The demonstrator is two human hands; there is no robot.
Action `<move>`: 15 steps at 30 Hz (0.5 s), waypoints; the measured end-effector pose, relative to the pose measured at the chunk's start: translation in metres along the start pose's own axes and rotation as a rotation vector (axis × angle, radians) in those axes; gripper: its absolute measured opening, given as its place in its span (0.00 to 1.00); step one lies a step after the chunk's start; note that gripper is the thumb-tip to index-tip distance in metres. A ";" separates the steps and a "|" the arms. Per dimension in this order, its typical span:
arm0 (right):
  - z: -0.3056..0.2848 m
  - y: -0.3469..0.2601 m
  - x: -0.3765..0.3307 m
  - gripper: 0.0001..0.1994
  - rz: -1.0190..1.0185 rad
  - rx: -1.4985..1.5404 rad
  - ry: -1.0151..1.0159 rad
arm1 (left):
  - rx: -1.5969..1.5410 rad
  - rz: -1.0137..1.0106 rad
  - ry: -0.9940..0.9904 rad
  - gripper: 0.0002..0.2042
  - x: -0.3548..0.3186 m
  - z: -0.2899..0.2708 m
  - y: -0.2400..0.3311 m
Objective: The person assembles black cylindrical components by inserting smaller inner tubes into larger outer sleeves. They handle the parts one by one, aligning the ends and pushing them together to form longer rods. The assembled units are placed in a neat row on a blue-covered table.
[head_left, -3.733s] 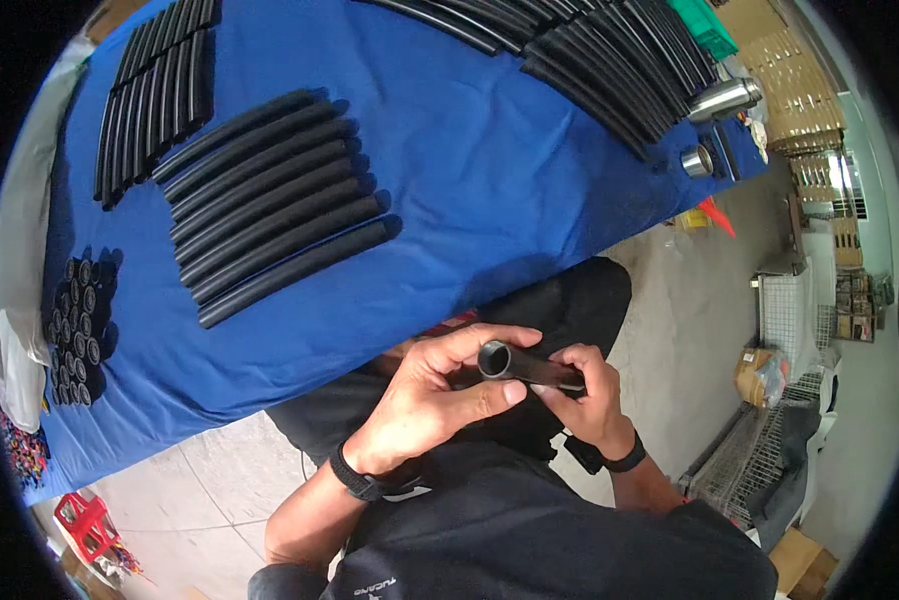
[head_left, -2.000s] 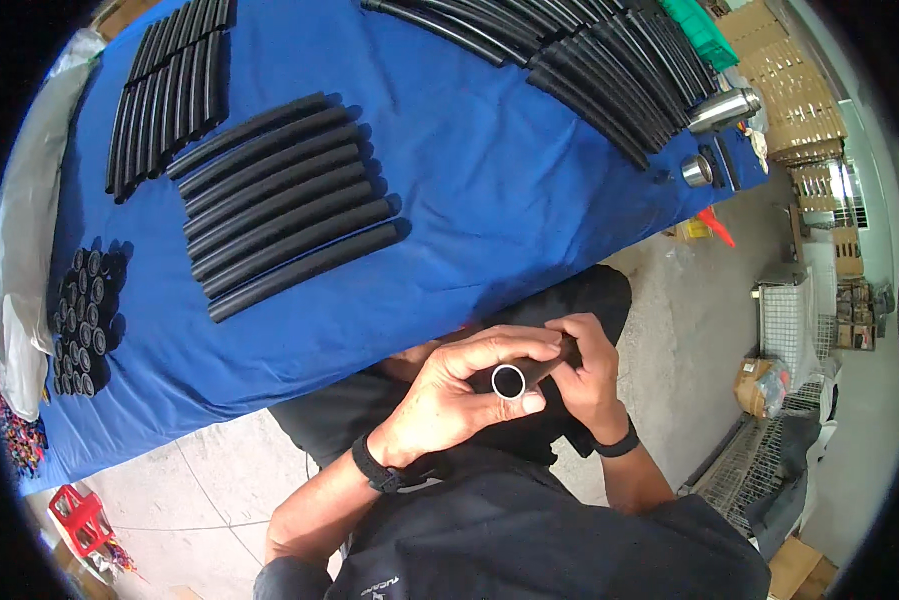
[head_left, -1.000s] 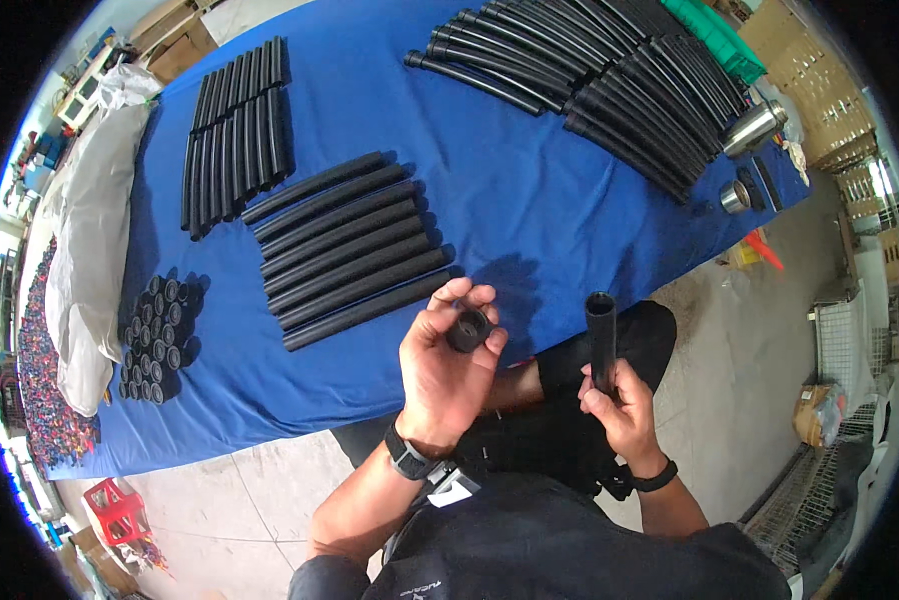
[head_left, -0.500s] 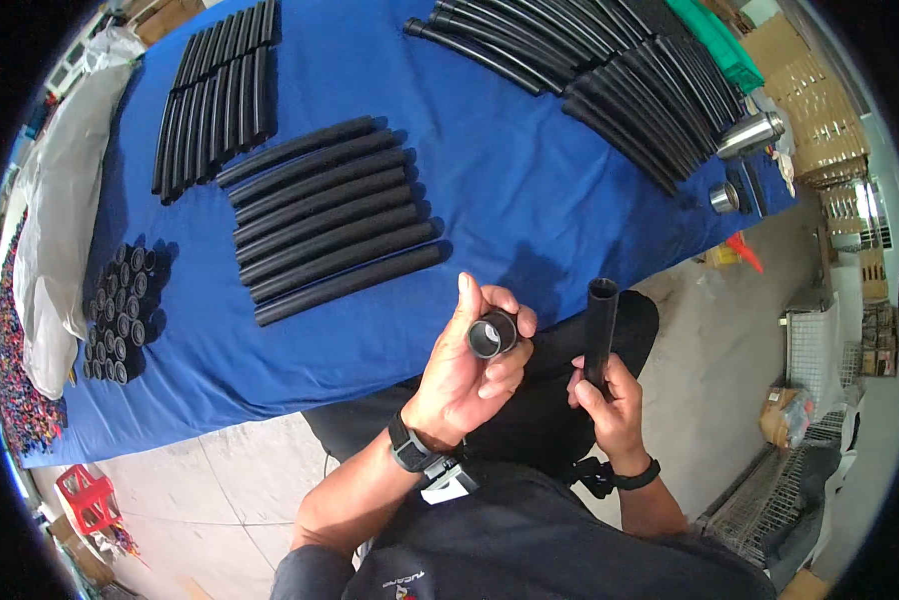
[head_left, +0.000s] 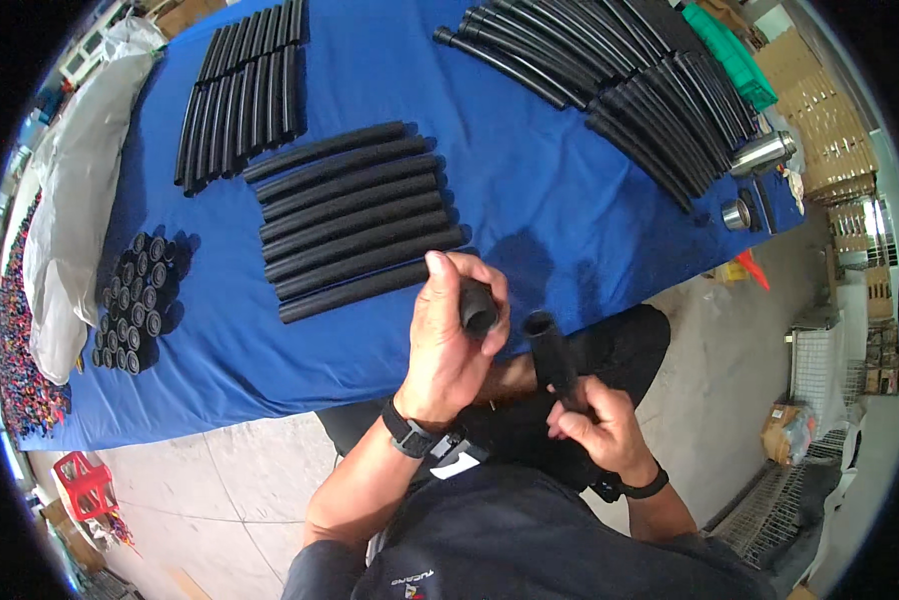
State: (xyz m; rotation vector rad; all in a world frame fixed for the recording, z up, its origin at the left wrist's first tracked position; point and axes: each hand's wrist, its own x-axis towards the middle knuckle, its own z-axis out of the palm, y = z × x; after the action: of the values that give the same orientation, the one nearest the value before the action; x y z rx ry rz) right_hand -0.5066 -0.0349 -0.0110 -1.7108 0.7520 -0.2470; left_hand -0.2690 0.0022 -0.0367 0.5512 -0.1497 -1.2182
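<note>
In my left hand (head_left: 442,345) is a short black round fitting (head_left: 479,312), gripped between thumb and fingers with its open end turned toward me. My right hand (head_left: 602,428) is closed around a black tube (head_left: 552,355), its hollow upper end leaning left toward the fitting. A gap separates the two parts. Beyond my left hand, several black tubes (head_left: 355,215) lie side by side on the blue cloth (head_left: 530,170). Farther left on the cloth stand several small black round fittings (head_left: 130,300) in a cluster.
More black tubes lie in bundles at the far left (head_left: 245,100) and far right (head_left: 660,110). At the right edge are a steel cylinder (head_left: 765,153), a metal ring (head_left: 736,214) and a green bin (head_left: 730,55). A plastic-wrapped bundle (head_left: 75,220) borders the left; a red stool (head_left: 85,485) is below.
My right hand has brought the tube left and tilted its top toward my left hand. The fitting has been turned in my left hand. The whole view has shifted slightly.
</note>
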 end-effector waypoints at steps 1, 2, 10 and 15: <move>0.004 -0.008 0.004 0.15 -0.005 0.035 -0.056 | 0.024 0.072 -0.010 0.27 0.005 0.003 0.004; 0.009 -0.010 0.008 0.11 -0.023 0.050 -0.079 | -0.019 0.058 -0.049 0.29 0.011 0.000 0.005; 0.005 -0.025 0.027 0.23 0.236 0.552 -0.369 | -0.252 0.032 -0.105 0.32 0.023 0.023 0.023; 0.012 -0.029 0.024 0.21 0.347 0.695 -0.367 | -0.257 0.021 -0.075 0.30 0.019 0.009 0.019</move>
State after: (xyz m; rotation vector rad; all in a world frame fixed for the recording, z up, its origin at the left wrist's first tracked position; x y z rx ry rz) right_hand -0.4713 -0.0370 0.0075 -0.9118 0.5808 0.0513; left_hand -0.2503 -0.0138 -0.0233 0.2799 -0.0606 -1.2168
